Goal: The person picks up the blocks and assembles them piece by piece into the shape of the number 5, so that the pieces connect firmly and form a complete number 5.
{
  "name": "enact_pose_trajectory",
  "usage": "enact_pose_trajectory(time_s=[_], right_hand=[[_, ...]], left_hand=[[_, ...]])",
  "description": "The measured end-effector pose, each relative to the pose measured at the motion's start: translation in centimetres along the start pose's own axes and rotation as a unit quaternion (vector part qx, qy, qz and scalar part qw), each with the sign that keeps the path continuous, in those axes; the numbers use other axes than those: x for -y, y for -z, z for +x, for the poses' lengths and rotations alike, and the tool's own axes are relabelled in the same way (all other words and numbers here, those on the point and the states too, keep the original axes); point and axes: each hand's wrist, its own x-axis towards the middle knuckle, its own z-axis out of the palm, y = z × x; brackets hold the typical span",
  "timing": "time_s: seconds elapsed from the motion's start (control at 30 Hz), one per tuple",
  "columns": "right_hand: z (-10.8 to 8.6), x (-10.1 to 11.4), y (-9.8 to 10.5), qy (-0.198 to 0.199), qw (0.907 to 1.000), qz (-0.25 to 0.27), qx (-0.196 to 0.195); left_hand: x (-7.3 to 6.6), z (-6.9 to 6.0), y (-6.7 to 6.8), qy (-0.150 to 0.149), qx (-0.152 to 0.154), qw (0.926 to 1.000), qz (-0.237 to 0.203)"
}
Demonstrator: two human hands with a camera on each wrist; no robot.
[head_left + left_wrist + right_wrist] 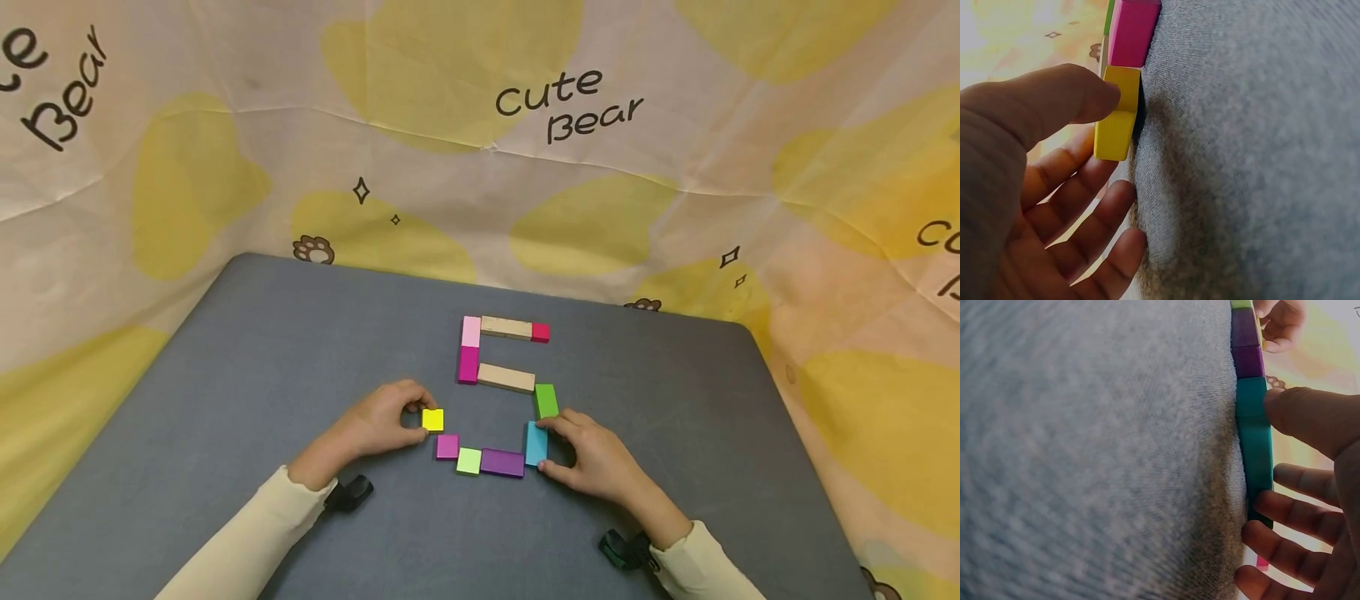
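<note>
My left hand (384,419) pinches a small yellow block (432,421) between thumb and index finger; in the left wrist view the thumb lies across the yellow block (1115,137). Just beside it sits a magenta block (447,447). My right hand (596,454) holds a blue block (535,443) by its two ends, thumb at the near end and index finger at the far one. Its other fingers spread loosely along the blue block (1255,447) in the right wrist view. A green block (547,401) meets its far end, a purple block (502,462) its near left side.
More blocks continue the curved line: a light green one (468,461), two wooden ones (507,378), a dark pink one (468,365), a pale pink one (471,331) and a red one (540,332). The grey table (300,358) ends at a patterned cloth backdrop (465,192).
</note>
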Motion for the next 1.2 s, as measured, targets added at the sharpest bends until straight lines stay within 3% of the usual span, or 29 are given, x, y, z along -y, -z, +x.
enact_pose_trajectory(time_s=[0.47, 1.2], right_hand=[[-0.29, -0.23, -0.14, 0.001, 1.0000, 0.000, -0.002], [-0.50, -0.51, -0.29, 0.000, 1.0000, -0.002, -0.006]], left_hand=[[-0.31, 0.16, -0.33, 0.017, 0.021, 0.9996, 0.011], [0.09, 0.12, -0.66, -0.002, 0.013, 0.9998, 0.012]])
